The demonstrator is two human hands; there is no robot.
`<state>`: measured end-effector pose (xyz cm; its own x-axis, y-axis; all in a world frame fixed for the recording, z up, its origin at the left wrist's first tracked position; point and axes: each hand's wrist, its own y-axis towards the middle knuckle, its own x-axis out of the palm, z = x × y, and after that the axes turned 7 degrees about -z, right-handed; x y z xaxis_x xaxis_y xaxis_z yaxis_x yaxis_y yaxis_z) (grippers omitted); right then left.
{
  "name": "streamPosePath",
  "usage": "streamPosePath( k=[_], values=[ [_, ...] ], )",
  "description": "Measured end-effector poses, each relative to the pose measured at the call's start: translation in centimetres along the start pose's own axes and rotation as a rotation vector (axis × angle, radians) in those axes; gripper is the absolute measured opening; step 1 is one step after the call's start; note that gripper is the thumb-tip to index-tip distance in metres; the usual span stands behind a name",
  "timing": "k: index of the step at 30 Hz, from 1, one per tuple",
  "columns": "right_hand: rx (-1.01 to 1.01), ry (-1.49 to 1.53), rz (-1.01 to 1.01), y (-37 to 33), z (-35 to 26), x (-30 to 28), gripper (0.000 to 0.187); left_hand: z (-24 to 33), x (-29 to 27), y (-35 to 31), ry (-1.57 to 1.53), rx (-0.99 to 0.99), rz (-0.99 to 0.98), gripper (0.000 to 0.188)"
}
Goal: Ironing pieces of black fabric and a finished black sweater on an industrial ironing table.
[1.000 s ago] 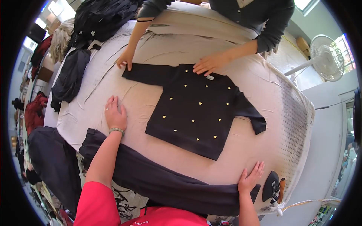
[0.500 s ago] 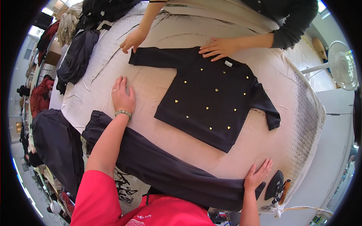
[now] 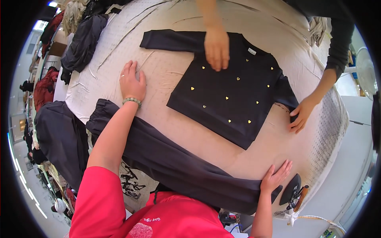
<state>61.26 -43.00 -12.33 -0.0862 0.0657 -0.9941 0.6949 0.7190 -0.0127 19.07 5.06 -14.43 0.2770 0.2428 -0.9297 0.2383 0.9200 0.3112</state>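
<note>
My left hand (image 3: pixel 133 81) lies flat, fingers stretched out, on the pale cloth-covered table (image 3: pixel 152 93), holding nothing. My left forearm passes over a pair of dark trousers (image 3: pixel 178 158) spread along the near edge, its gathered cuff at the left. At the trousers' right end, my right hand (image 3: pixel 276 177) rests with fingers extended and empty. Beyond the trousers, a black sweater (image 3: pixel 220 85) with small gold hearts lies spread. Across the table, a co-worker's one hand (image 3: pixel 217 47) is over the sweater's shoulder area; the other hand (image 3: pixel 303 113) is at the right sleeve's cuff.
An iron (image 3: pixel 291 189) with a brown handle stands just right of my right hand, its pale cord (image 3: pixel 317 217) leading off right. Dark garments (image 3: pixel 81 47) are heaped at the far left; another dark garment (image 3: pixel 59 142) hangs at the left edge. A fan (image 3: pixel 366 73) stands at the right.
The co-worker's hands have moved right, one from the left cuff to the sweater's shoulder area, the other from the neckline to the right cuff. My hands still lie flat; the view has shifted slightly.
</note>
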Motion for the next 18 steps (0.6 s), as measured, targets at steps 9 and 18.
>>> streamPosePath(
  k=[9,18],
  values=[
    [0.013,0.005,-0.004,-0.1,0.1,0.6,0.072,0.1,-0.4,0.3,0.039,0.006,-0.006,0.041],
    [0.04,0.047,0.0,-0.1,-0.9,-0.2,0.073,-0.7,0.1,0.1,0.066,-0.032,-0.05,0.043]
  ],
)
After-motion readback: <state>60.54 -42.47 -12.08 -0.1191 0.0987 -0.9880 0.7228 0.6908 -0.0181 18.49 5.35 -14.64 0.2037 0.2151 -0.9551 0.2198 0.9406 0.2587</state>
